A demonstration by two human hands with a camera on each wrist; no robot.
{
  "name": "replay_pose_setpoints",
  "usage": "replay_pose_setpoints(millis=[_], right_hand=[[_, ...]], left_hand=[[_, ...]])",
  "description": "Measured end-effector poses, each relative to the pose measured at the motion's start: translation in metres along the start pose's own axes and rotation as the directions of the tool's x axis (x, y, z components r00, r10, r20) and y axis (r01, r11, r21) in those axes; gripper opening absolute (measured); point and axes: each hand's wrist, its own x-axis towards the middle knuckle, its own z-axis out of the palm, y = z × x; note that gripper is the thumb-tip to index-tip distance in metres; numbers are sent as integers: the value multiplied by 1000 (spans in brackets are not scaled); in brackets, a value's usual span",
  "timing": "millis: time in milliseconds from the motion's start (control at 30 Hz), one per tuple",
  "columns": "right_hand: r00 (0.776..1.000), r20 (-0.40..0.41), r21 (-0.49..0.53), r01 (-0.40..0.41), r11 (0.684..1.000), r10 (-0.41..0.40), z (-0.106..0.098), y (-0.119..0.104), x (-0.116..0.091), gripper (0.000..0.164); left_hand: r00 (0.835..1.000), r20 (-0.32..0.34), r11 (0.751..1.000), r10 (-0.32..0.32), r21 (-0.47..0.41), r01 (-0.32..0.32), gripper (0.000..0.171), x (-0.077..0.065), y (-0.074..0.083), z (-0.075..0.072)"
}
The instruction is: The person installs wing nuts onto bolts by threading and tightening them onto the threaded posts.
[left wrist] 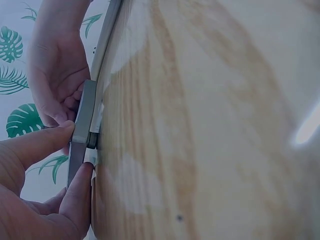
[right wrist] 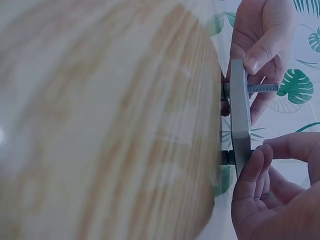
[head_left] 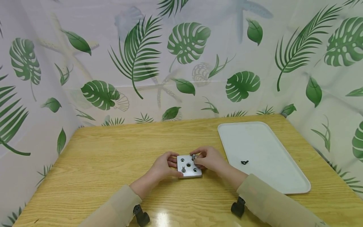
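Observation:
A square silver metal plate (head_left: 189, 173) with several holes lies level, slightly above the wooden table. My left hand (head_left: 163, 167) grips its left side, thumb (left wrist: 52, 135) on the upper face and fingers beneath. One bolt (head_left: 183, 169) stands up through the near left hole; its threaded shank (right wrist: 263, 88) shows bare in the right wrist view. At the far right corner, my right hand (head_left: 210, 159) pinches round a second bolt (head_left: 193, 156). Whether a small part sits between those fingertips is hidden. Below the plate, a dark bolt head (right wrist: 227, 157) faces the tabletop.
On the right of the wooden table (head_left: 113, 151) lies a white tray (head_left: 252, 138). A small black part (head_left: 244, 162), resembling a wing nut, rests on it. Leaf-patterned cloth (head_left: 181, 78) hangs behind and along both sides of the table.

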Motion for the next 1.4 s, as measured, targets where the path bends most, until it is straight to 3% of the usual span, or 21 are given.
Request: replay_pose_setpoints(millis=[700,1033,1400], right_hand=[[997,-36,1,-69,998,69,4,-4,3,22],[997,-63,-78,-59,995,55,6,-1,5,21],[997,-66,-98,-48,994,42,7,-2,3,22]], left_hand=[[1000,2,1000,13,-13,-13,77,0,-2,-2],[1000,3,1000,17,-9,-17,76,2,-2,-1],[1000,9,1000,20,8,-20,76,2,-1,-1]])
